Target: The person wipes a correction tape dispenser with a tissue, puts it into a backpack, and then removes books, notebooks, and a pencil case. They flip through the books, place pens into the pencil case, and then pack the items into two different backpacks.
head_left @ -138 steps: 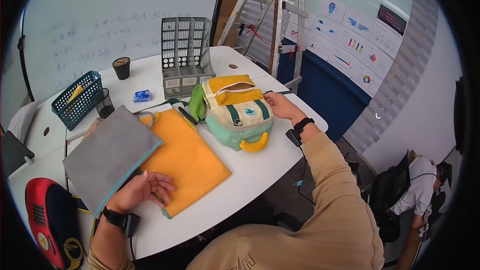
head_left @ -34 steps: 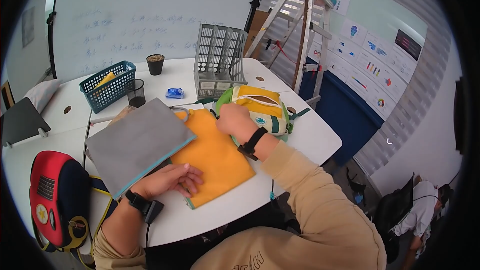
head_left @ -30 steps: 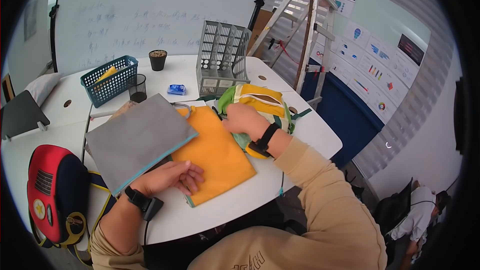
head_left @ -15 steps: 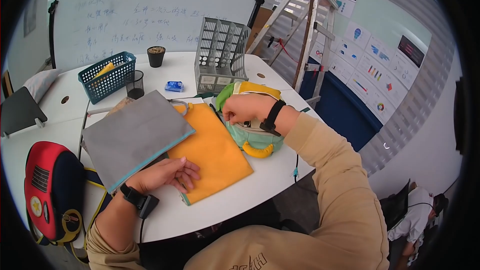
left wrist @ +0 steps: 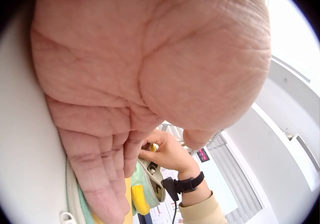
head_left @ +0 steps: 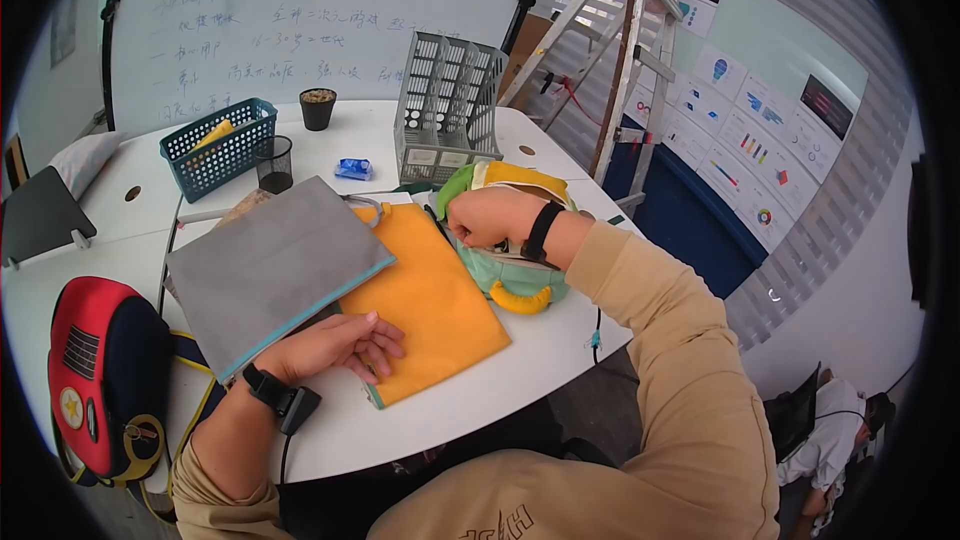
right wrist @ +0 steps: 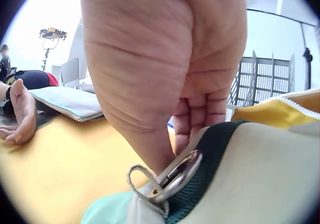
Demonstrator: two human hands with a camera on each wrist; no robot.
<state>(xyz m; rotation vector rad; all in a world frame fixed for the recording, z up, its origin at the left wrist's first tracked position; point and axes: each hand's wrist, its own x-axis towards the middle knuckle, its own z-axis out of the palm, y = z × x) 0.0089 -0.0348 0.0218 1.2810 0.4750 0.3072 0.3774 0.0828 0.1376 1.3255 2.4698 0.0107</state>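
A small backpack (head_left: 475, 265) in mint, cream, green and yellow lies on the table, its padded yellow handle (head_left: 520, 298) toward the person. My right hand (head_left: 495, 215) is over its upper left part, thumb and fingers closed at the bag's edge; the fingertips are partly hidden. In the right wrist view a metal clip with a cord loop (right wrist: 175, 179) sits just below that thumb. My left hand (head_left: 350, 345) rests with loosely spread fingers on an orange zip pouch (head_left: 440, 310), holding nothing. A grey zip pouch (head_left: 280, 265) with a blue zip overlaps the orange one.
Behind the bags stand a grey file rack (head_left: 450, 110), a blue tissue pack (head_left: 353, 169), a mesh pen cup (head_left: 273, 165), a teal basket (head_left: 218, 150) and a small pot (head_left: 318, 110). At the left is a red and navy bag (head_left: 105, 380).
My right hand has gone from the backpack's right side to its left edge, then slightly away from the person. The left hand stays on the orange pouch. The head view has shifted.
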